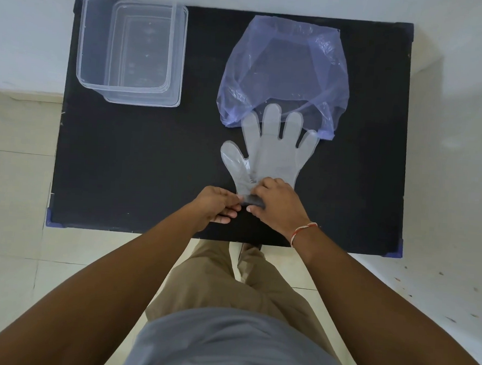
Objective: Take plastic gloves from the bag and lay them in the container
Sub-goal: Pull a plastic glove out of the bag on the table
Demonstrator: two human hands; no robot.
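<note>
A clear plastic glove [270,153] lies flat on the black table [139,159], its fingertips touching the mouth of a translucent purple bag [283,69] at the back right. My left hand [218,207] pinches the glove's cuff from the left. My right hand [278,204] presses on the cuff from the right, with its thumb under the edge. The clear rectangular container [130,51] stands at the back left, with nothing visible inside it. Whether more gloves are in the bag I cannot tell.
The table has purple corner guards [49,218] and stands on a pale tiled floor [11,174]. A white wall runs behind it. My legs are below the table's near edge.
</note>
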